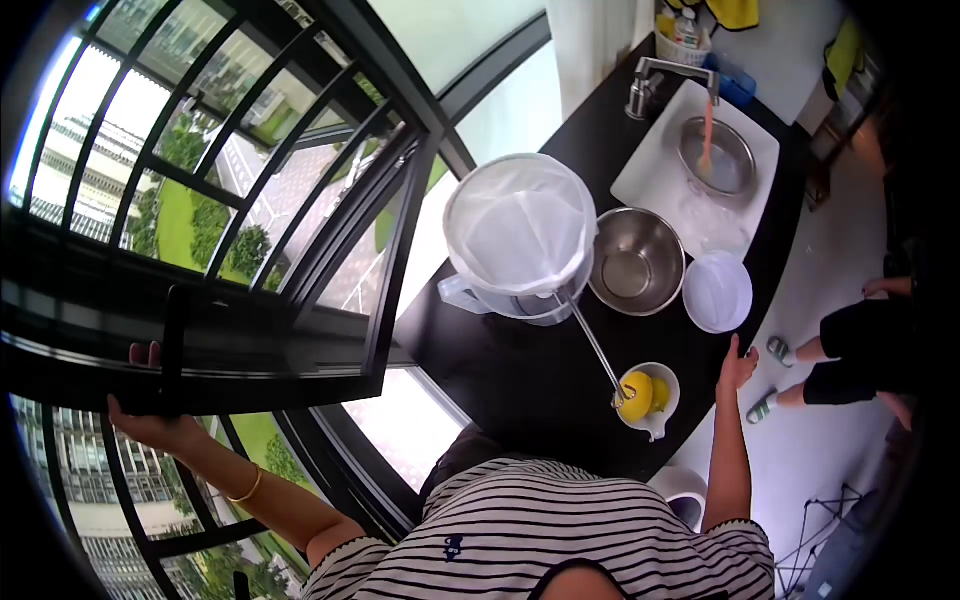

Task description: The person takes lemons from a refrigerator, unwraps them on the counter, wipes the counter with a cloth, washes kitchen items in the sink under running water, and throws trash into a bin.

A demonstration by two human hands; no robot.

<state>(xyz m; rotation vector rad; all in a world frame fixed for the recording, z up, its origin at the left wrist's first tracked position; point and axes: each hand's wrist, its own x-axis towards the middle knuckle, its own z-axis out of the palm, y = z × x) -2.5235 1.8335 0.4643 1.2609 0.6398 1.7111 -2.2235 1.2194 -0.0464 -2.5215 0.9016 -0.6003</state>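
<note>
My left hand [160, 428] is closed around the dark frame of an open window sash [270, 385], with fingertips showing beyond the frame. My right hand [738, 368] holds nothing; its fingers are extended at the counter's right edge, just below a white plastic bowl [718, 292]. On the dark counter [470, 375] stands a clear pitcher [520, 305] with a white mesh strainer bag [520, 225] over its top. A metal handle reaches from the strainer toward a small white bowl [665, 378] holding yellow lemon-like fruit [636, 396].
Beside the pitcher sits a steel bowl [637, 262]. A white sink [765, 165] with a faucet [645, 88] holds another steel bowl [717, 155] and an orange-handled brush. Another person [850, 350] stands at right. Window bars and greenery lie at left.
</note>
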